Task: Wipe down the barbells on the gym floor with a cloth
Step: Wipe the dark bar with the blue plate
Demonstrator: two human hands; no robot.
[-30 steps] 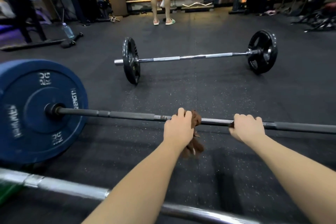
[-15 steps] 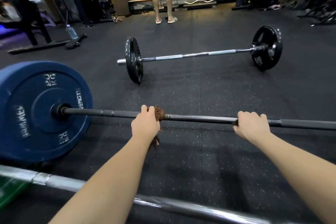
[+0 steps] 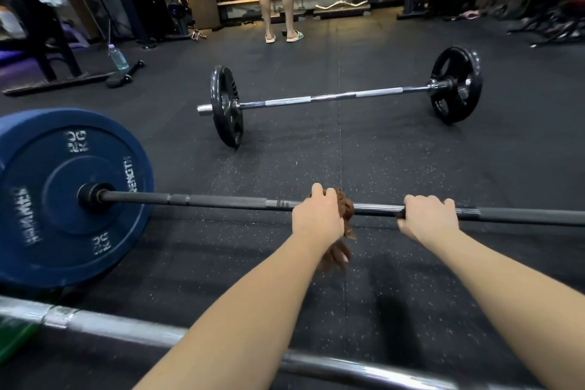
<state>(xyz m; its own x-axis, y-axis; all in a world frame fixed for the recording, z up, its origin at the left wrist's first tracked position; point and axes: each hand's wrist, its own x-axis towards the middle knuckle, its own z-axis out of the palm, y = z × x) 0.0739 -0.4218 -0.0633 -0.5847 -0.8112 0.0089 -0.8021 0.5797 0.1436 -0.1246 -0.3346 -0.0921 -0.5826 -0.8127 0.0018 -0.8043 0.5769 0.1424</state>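
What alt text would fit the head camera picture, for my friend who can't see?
A person's left hand wraps a brown cloth around a dark barbell shaft on the gym floor, while the right hand grips the same shaft. A blue plate sits on its left end; a second barbell lies beyond.

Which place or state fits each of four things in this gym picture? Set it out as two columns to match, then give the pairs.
Column one
1. brown cloth
2. blue bumper plate
3. water bottle
4. right hand

Column two
A. beside the black dumbbell, far left
B. grips the dark barbell directly, with no cloth
C. wrapped round the dark barbell under the left hand
D. mounted on the dark barbell's left end

Pairs: 1-C, 2-D, 3-A, 4-B
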